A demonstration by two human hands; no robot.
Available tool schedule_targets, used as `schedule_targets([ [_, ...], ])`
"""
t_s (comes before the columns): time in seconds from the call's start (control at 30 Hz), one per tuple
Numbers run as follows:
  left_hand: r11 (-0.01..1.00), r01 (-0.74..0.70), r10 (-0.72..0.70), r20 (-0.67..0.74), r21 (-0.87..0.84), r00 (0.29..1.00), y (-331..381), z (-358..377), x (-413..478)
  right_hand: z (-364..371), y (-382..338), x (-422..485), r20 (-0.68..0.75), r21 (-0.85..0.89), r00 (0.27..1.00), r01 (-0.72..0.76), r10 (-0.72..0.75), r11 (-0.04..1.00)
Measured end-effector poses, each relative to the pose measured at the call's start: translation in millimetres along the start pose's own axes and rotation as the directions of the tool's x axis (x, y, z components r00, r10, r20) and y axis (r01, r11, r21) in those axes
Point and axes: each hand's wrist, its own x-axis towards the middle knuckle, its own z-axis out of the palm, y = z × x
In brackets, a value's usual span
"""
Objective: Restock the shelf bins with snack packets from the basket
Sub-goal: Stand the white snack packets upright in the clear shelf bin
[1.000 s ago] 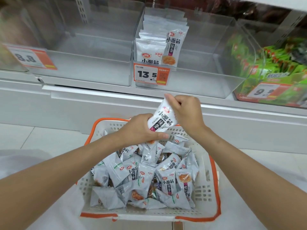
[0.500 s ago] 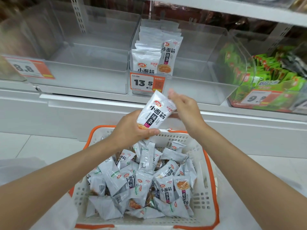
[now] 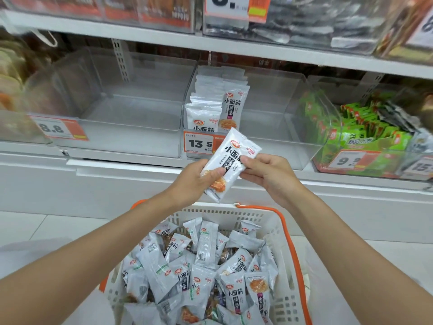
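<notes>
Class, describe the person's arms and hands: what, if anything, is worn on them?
Nothing worn shows: left hand and right hand show no gloves, rings or watch; left forearm and right forearm are bare, no sleeve in view.

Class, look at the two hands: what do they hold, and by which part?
Both grip one white snack packet: the left hand by its lower end, the right hand by its right edge.
</notes>
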Motion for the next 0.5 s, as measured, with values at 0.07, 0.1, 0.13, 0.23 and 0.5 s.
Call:
schedule_targets([
  [0.07,0.999,-0.043,0.043,0.003,-0.021,0.999,9,1,6,-4,-9,0,0.008,-0.008,0.999,0.040,-0.040,0.999],
  [0.1,0.997,-0.070,0.069,-0.005,-0.019,0.998,14,0,10,-5,-15,0,0.043,-0.027,0.998,0.049,-0.048,0.998],
  [0.13,0.995,-0.098,0.098,-0.009,-0.004,0.995,21,-1,15,-6,-23,1,0.087,-0.055,0.995,0.057,-0.052,0.997],
  [0.23,0.980,-0.187,0.185,0.037,0.062,0.982,51,-8,33,-10,-48,6,0.094,-0.105,0.986,0.148,-0.138,0.983],
  [0.5,0.660,-0.244,0.402,-0.059,0.711,0.914,91,-54,109,-25,-79,66,-0.072,-0.465,0.841,0.447,-0.536,0.764],
])
